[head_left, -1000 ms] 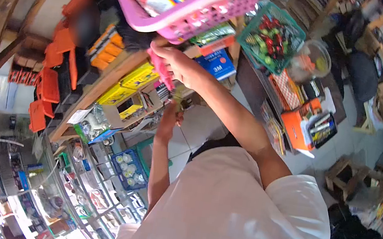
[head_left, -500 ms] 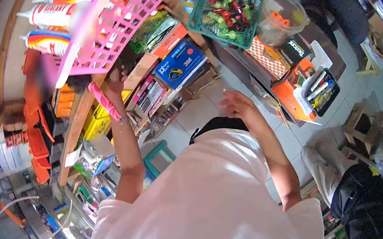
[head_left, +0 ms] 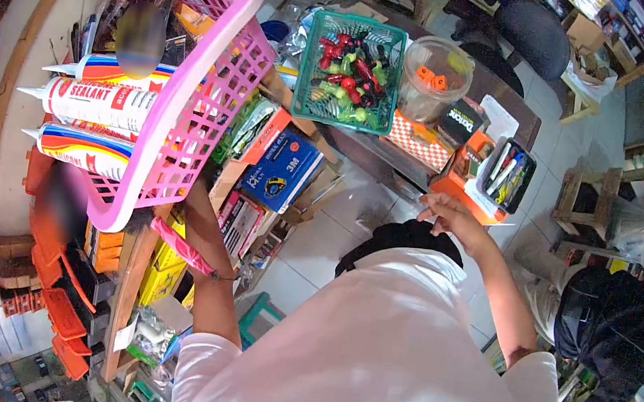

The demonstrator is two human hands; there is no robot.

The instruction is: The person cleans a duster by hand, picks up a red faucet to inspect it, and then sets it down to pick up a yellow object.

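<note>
A pink plastic basket [head_left: 148, 164] stands at the upper left, holding several silicone sealant tubes [head_left: 101, 104] with their nozzles pointing left. My left arm reaches up to the basket's lower right side, with a pink band round the wrist. The basket hides the fingers of my left hand [head_left: 198, 193], so their grip does not show. Close to it are a blue 3M box [head_left: 281, 172] and green packets on the shelf. My right hand [head_left: 449, 216] hangs in the air with loosely spread fingers and nothing in it, just below the orange box beside the pen tray.
A green basket [head_left: 302, 87] of red, green and black pieces stands near a clear tub [head_left: 436, 81]. A black pen tray [head_left: 511, 177] sits at the table's edge. Orange bins [head_left: 63, 313] line the left shelf. Someone in dark clothing [head_left: 609, 328] is at the right.
The view has shifted, and the pink basket and its tubes now show more fully. My left hand has gone behind the basket. My right hand has moved right and down, nearer the orange box.
</note>
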